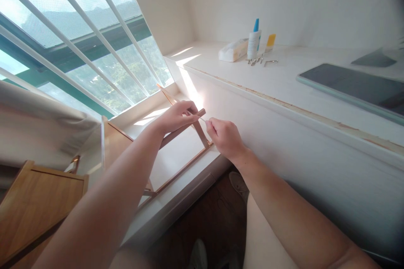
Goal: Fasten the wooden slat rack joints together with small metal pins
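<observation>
A slim wooden frame stands tilted on the white ledge by the window. My left hand is closed over the frame's upper bar near its end, with thumb and fingertips close to a thin metal rod. That rod, which looks like a hex key, runs from the bar's end into my right hand. My right hand is closed in a fist around it, just right of the bar. Its tip at the wood is hidden by my left fingers.
On the white shelf are a tissue pack, a blue-capped glue bottle, a yellow-topped item, several screws, an L-shaped key and a tablet-like device. A wooden furniture piece stands at lower left, below the barred window.
</observation>
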`<state>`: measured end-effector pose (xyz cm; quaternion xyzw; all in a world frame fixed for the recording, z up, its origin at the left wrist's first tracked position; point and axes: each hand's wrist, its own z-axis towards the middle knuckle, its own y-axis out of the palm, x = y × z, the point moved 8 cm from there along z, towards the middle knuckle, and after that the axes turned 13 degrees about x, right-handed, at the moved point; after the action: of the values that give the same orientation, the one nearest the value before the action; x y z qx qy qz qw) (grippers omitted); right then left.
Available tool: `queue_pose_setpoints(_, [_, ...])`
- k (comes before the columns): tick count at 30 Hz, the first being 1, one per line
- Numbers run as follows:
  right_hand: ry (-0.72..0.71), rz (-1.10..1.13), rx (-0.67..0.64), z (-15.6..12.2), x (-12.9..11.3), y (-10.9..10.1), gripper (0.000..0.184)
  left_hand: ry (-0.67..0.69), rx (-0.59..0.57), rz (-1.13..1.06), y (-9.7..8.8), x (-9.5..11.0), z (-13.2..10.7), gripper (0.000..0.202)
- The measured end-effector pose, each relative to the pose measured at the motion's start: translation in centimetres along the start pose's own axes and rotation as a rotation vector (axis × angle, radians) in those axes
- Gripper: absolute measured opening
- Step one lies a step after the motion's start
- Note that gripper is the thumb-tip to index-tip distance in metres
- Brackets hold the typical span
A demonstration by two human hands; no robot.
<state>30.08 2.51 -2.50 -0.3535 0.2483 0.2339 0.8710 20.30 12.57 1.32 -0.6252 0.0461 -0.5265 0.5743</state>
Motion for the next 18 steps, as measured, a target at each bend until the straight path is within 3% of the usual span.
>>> queue_pose_setpoints(18, [-0.006,-0.008,0.012,-0.18,-0.17,-0.04,0.035,-0.007,0.027,-0.035,-0.1,0.11,-0.08,0.024])
